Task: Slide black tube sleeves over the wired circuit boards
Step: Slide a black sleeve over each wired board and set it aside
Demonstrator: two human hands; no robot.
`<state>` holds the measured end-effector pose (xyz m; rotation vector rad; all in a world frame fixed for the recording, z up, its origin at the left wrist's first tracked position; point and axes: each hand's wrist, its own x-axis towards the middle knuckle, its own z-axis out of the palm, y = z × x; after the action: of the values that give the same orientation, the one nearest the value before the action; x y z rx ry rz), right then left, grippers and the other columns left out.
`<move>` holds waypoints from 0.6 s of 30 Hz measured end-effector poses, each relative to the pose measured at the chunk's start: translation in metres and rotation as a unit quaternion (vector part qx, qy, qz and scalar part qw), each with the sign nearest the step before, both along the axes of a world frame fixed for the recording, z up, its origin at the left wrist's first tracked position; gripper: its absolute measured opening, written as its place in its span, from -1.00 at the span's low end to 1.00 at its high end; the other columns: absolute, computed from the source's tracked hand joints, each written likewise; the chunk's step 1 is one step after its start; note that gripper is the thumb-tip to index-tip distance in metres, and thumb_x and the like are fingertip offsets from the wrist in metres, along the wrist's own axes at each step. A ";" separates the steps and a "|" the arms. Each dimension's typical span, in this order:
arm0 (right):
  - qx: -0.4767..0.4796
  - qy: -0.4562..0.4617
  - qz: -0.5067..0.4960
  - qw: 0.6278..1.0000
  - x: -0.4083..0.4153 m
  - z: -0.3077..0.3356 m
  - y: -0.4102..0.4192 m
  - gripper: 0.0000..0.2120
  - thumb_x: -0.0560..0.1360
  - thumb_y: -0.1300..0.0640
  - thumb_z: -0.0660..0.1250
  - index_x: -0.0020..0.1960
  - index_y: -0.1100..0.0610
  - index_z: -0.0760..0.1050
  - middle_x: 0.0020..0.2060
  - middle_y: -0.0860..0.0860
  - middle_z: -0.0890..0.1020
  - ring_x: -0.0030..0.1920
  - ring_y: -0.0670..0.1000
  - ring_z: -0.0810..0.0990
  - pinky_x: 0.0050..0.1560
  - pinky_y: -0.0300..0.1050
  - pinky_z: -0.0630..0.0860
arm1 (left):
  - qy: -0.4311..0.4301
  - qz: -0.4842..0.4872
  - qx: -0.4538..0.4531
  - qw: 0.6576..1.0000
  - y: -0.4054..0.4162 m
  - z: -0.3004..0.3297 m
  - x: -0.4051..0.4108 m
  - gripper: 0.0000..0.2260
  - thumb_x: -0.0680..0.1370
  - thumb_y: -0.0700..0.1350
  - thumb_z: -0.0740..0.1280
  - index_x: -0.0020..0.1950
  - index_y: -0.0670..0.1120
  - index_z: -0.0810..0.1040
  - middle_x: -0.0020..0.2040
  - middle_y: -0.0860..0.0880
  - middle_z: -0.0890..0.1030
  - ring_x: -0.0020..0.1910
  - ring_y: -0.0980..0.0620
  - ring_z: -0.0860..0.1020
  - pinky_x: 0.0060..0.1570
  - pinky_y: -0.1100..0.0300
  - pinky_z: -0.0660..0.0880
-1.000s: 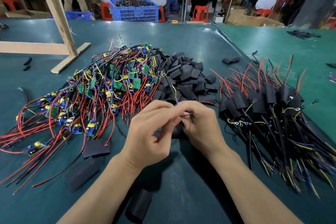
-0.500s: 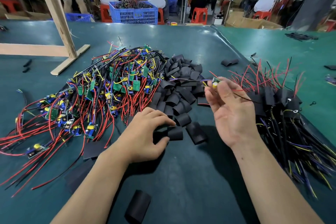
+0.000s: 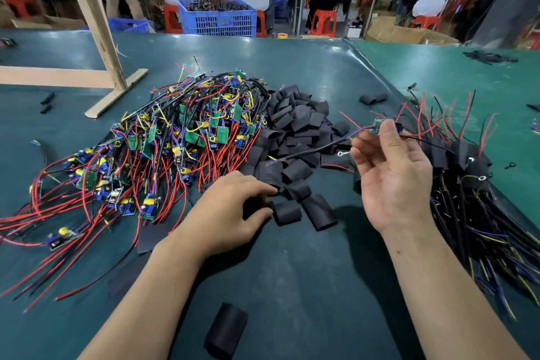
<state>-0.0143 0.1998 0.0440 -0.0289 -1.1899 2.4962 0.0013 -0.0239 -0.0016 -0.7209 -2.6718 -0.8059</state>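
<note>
Head view, from left to right: a tangle of unsleeved boards (image 3: pixel 163 149) with red wires lies at the left, then the heap of black tube sleeves (image 3: pixel 298 131). The left hand (image 3: pixel 230 213) curls round one sleeve (image 3: pixel 255 207) at the heap's near edge. The right hand (image 3: pixel 391 181) pinches a small wired circuit board (image 3: pixel 377 126) aloft, near the finished pile (image 3: pixel 467 184). To sleeve it cleanly, gather the trailing wires together and squeeze the flat tube open first.

Head camera looks forward-down, close over table (image 3: pixel 292 286).
</note>
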 end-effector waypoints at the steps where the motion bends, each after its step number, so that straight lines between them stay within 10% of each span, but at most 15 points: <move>1: 0.005 -0.003 0.005 1.000 0.000 -0.001 -0.001 -0.87 0.58 0.18 0.30 -0.15 0.13 0.46 -0.30 0.06 0.67 -0.27 0.01 0.66 -0.18 -0.16 0.59 | 0.008 0.015 0.009 1.000 0.000 0.000 -0.001 -0.74 0.51 -0.13 0.45 0.20 -0.05 0.64 0.01 0.07 0.63 0.07 0.02 0.52 0.19 0.10 0.43; 7: 0.088 0.030 -0.003 0.996 0.002 -0.004 -0.003 -0.92 0.52 0.12 0.31 -0.08 0.13 0.46 -0.12 0.16 0.67 -0.05 0.15 0.68 -0.08 -0.06 0.56 | -0.024 0.016 0.040 0.999 -0.005 0.002 0.000 -0.62 0.47 -0.14 0.48 0.28 -0.07 0.58 0.11 0.05 0.57 0.08 0.14 0.55 0.20 0.26 0.44; 12: 0.059 0.046 0.022 0.997 0.002 0.001 0.004 -0.70 0.54 0.13 0.29 0.24 0.15 0.35 -0.28 0.09 0.69 -0.33 0.06 0.65 -0.31 -0.17 0.53 | -0.023 0.024 0.020 0.999 -0.007 0.002 0.000 -0.66 0.50 -0.11 0.46 0.28 -0.05 0.59 0.10 0.08 0.61 0.13 0.14 0.52 0.21 0.31 0.39; 18: 0.073 0.046 -0.049 0.995 0.000 -0.002 0.003 -0.82 0.61 0.19 0.28 0.16 -0.01 0.39 -0.38 0.06 0.66 -0.48 -0.01 0.56 -0.44 -0.22 0.44 | -0.017 0.050 0.006 0.999 -0.008 0.002 -0.002 -0.72 0.51 -0.06 0.46 0.23 0.00 0.63 0.11 0.08 0.65 0.15 0.07 0.52 0.21 0.21 0.39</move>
<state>-0.0139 0.2031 0.0421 0.0647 -1.2971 2.2947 -0.0009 -0.0320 0.0000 -0.5704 -2.7050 -0.8150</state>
